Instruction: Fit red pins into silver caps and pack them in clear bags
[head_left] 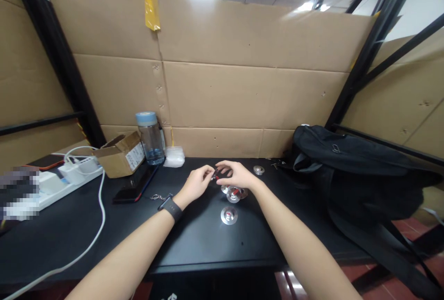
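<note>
My left hand point(199, 182), with a dark watch point(170, 208) on its wrist, pinches a small black, red and shiny piece point(217, 176) above the table. Curled round the same piece from the other side is my right hand point(239, 175), its thumb and fingertips close to it. The exact kind of this piece is too small to make out. Just below my right hand, several round shiny metal discs point(234, 194) lie bunched together, partly hidden. One metal disc point(229, 215) with a reddish centre rests apart, nearer the front edge. Another small disc point(258, 170) sits behind my right wrist.
A black bag point(360, 175) fills the table's right side. On the left are a phone point(133, 188), an open cardboard box point(121, 156), a blue-lidded bottle point(150, 138), a white plastic packet point(174, 156) and a power strip point(55, 184) with a white cable. A cardboard wall point(243, 96) stands behind.
</note>
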`<state>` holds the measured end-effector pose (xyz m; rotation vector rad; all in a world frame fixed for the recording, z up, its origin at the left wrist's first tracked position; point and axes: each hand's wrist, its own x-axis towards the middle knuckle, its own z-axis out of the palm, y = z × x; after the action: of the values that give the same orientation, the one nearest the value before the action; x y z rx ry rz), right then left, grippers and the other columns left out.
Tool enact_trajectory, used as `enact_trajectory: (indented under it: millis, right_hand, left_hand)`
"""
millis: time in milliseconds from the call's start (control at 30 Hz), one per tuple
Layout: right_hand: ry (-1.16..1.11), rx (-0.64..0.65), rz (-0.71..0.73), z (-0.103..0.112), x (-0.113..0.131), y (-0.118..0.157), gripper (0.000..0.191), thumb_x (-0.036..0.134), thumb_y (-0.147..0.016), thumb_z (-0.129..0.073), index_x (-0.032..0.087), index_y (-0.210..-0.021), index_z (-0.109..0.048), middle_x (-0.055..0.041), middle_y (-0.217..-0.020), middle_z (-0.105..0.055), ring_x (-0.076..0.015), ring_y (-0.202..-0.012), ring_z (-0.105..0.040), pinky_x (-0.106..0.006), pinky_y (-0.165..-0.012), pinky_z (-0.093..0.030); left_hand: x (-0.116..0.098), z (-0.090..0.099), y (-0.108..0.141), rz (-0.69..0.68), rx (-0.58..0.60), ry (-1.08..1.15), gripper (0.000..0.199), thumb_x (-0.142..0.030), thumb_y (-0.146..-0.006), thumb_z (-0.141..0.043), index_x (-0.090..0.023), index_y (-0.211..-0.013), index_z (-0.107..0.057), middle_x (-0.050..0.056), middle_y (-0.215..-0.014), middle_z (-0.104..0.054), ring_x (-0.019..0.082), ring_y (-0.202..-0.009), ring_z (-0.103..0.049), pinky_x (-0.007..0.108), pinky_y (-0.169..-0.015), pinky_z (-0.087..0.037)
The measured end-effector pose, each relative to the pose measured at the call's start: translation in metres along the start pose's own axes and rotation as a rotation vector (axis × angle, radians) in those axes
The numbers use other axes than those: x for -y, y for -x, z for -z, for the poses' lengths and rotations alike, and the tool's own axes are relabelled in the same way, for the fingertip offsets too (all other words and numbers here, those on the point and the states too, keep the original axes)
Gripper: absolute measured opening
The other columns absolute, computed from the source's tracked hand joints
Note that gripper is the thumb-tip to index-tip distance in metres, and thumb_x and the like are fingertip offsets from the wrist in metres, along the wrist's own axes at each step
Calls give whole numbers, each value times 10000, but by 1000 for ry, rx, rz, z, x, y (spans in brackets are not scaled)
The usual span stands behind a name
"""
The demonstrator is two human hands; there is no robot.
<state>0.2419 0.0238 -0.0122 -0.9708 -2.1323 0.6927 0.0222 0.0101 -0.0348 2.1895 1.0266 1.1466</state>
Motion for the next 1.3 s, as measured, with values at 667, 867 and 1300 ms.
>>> enact_trajectory:
  millis: [667, 867, 1300]
  right_hand:
    - [81, -176, 158, -39, 19, -4, 649, 241, -784, -797, 252, -1395, -578, -77, -1178, -551, -177, -955, -645, -338, -885, -585]
    - [86, -120, 186, -32, 21, -5, 637, 265, -832, -760, 284, -1429, -537, -66, -1176, -548, -183, -1000, -635, -336, -892, -583]
    - [637, -263, -434, 85, -51, 22, 319, 241, -679, -857, 169, -976, -767, -119, -971, -743, -256, -954, -700, -329, -880, -517]
  left_hand:
    - [8, 1, -5, 125, -68, 462, 237, -366, -884, -642, -156, -991, -663, 97, -1002, -757, 220, -942, -727, 354, -880, -565]
    - [10, 12, -7, 60, -72, 265, 227, -357, -882, -632, -159, -970, -699, 96, -975, -764, 224, -889, -726, 352, -848, -571]
    - [43, 67, -5, -64, 156, -385, 128, -223, -801, -605, -238, -816, -731, 33, -797, -742, 212, -731, -683, 290, -728, -508]
